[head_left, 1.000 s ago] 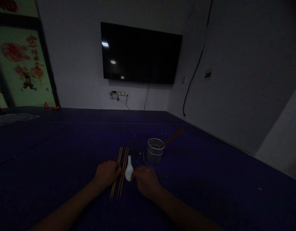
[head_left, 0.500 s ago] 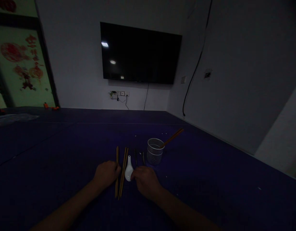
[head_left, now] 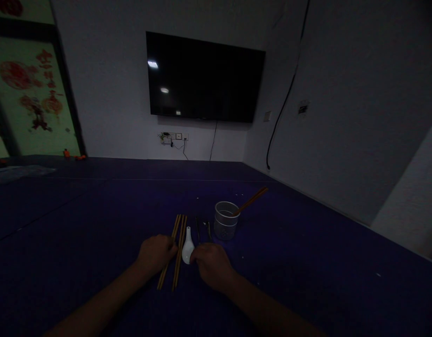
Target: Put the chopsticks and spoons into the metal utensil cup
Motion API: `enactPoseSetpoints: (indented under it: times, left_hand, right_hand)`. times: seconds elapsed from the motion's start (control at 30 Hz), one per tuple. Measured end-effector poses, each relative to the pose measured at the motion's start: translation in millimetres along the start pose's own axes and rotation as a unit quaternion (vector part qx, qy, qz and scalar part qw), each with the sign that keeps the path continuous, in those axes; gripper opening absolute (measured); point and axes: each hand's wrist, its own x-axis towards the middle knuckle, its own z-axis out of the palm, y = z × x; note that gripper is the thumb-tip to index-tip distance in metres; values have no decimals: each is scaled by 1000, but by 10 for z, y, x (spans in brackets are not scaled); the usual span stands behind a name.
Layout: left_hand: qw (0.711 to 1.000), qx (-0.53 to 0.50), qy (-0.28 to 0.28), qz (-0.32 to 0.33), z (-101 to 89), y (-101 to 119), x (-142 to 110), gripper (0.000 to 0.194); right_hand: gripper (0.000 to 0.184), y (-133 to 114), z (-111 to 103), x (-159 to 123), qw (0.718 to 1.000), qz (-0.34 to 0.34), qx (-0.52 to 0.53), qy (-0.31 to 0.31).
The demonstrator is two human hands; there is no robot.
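My left hand (head_left: 156, 253) is closed around a pair of wooden chopsticks (head_left: 162, 277), which lies slanted with its far tips close to a second pair of chopsticks (head_left: 176, 271). Just right of that second pair, a white soup spoon (head_left: 188, 252) rests with its handle pointing away. My right hand (head_left: 214, 266) is closed beside it, the fingertips touching the right edge of the spoon's bowl. Whatever its fingers hold is hidden. Two thin dark metal utensils, one (head_left: 198, 227) left of the other (head_left: 209, 229), stick out beyond that hand, their near ends covered.
A perforated metal cup (head_left: 226, 229) stands beyond my right hand, with brown chopsticks (head_left: 253, 200) leaning out to the right. Everything lies on a dark blue-purple surface (head_left: 114, 210). A television (head_left: 205, 77) hangs on the far wall. The room is dim.
The chopsticks in my left hand have turned: their far tips swung right toward the second pair, and their near ends moved left. My right hand and the spoon have hardly moved.
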Motion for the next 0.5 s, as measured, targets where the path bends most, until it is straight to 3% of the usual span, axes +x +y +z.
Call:
enactPoseSetpoints:
  times: [0.5]
  left_hand:
    - [1000, -7, 1, -9, 1, -11, -1, 38]
  right_hand:
    - [36, -32, -28, -1, 1000, -4, 4, -14]
